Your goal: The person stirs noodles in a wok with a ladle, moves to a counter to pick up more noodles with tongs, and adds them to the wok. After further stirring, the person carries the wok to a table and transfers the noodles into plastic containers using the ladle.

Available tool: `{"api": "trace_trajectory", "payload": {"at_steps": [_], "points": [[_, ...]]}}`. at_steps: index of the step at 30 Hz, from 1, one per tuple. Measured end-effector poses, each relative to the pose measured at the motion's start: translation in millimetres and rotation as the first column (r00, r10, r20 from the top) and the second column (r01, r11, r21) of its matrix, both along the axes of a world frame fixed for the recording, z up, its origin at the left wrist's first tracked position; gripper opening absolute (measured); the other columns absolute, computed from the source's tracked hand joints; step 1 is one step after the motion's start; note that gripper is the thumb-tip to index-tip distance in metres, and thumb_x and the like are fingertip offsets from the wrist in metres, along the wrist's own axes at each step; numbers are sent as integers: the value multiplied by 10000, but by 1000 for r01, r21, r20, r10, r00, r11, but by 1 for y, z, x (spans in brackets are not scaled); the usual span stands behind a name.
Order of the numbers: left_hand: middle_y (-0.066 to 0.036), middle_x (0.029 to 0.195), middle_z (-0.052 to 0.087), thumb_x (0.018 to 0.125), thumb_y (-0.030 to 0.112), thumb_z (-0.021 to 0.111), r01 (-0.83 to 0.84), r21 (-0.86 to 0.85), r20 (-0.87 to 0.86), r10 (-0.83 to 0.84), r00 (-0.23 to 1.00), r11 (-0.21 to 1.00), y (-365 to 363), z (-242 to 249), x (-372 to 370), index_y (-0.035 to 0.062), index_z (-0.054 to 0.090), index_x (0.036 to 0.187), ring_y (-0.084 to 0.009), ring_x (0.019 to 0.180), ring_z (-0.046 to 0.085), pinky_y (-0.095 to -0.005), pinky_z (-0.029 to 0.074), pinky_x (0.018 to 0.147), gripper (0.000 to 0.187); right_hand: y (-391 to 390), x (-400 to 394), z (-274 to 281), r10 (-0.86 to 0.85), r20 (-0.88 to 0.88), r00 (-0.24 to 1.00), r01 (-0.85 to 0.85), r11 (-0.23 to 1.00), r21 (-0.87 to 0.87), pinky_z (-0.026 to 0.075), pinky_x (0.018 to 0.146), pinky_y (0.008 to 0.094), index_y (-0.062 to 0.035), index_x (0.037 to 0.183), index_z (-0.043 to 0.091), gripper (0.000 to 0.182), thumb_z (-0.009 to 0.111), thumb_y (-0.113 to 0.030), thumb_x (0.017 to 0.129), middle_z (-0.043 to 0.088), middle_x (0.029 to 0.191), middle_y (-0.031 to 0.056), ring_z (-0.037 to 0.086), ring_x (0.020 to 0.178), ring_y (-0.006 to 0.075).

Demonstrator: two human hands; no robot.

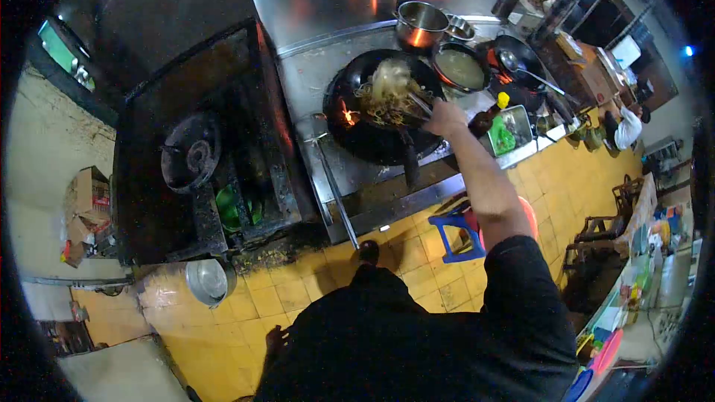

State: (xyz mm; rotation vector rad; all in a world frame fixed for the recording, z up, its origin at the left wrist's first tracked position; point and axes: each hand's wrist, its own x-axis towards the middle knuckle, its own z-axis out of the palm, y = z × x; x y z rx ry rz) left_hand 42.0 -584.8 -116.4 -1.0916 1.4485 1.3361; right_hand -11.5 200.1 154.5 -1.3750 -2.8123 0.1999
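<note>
My right hand (447, 119) is closed on metal tongs (421, 104) that reach into a black wok (357, 71). Noodles (383, 108) lie in the wok, with pale steam or a lifted clump over them. The tips of the tongs are hidden among the noodles. Orange flame (348, 114) shows at the wok's left side. The wok's dark handle (410, 160) points towards me. Low beside my body hangs my left hand (275, 340), in shadow, its fingers apart and nothing visible in it.
A long-handled ladle (337, 190) lies across the stove's left front edge. Behind the wok stand a steel pot (421, 24) and a pan of liquid (460, 68). Another wok (518, 59) holds a ladle. A blue stool (456, 232) and metal pot (207, 283) are below.
</note>
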Motion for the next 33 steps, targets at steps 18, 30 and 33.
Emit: {"api": "trace_trajectory", "payload": {"at_steps": [18,30,33], "points": [[-117,967,666,939,330,513,786,22,-227,-763,606,618,63,-17,-147,80,575,1044,-252,752,622,-386,500,614,278,-125,170,50,-358,-339,870,343,933,-105,519,823,431,-73,1089,639,522,733,-444,734,679,996,163,652,941,324],[-105,907,668,941,350,519,932,-64,-217,-907,-362,-356,255,-47,-115,65,594,1044,-235,710,624,-368,503,605,312,-815,502,-76,-759,-435,-484,867,-349,-356,512,768,306,-63,1075,677,397,782,-288,765,704,955,113,662,842,179],[-102,891,669,941,355,520,782,-138,-197,-757,-623,-608,271,-54,-67,61,598,1044,-231,700,625,-364,504,602,321,-939,546,-72,-391,-558,-732,555,-817,-156,501,680,417,-52,960,675,494,732,-495,749,681,829,192,665,754,331]]}}
